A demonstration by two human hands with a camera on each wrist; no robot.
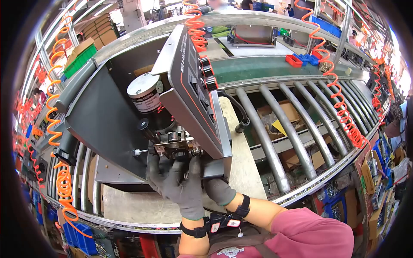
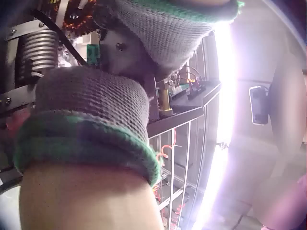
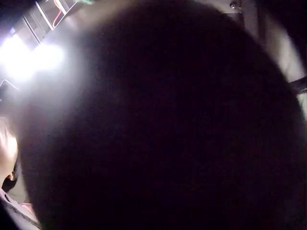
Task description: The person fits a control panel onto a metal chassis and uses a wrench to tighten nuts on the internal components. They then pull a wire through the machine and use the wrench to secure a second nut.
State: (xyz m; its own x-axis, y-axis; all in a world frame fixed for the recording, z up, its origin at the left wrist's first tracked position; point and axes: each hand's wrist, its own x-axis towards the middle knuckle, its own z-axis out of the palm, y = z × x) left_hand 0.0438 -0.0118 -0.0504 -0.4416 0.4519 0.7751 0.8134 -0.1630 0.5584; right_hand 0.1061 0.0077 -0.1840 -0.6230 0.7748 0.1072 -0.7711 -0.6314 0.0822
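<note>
Gloved hands on wire-feeder mechanism, lower centre of frame.

My left hand (image 1: 183, 189) presses straight fingers against the drive mechanism (image 1: 176, 148) of the tilted machine (image 1: 189, 92); my right hand (image 1: 219, 191) sits beneath its panel edge, grip not discernible. Risk: the tilted housing may slip on the roller conveyor (image 1: 297, 124), pinching fingers. Orange coiled hoses (image 1: 340, 103) hang across the factory line.

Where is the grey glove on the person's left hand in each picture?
Head view: the left hand, in its grey glove, is at bottom centre, fingers up against the wire feeder mechanism.
Left wrist view: the glove's cuff fills the left middle.
Right wrist view: not in it; the picture is dark and blurred.
Shared landmark: the right hand in its grey glove, at the top of the left wrist view.
</note>
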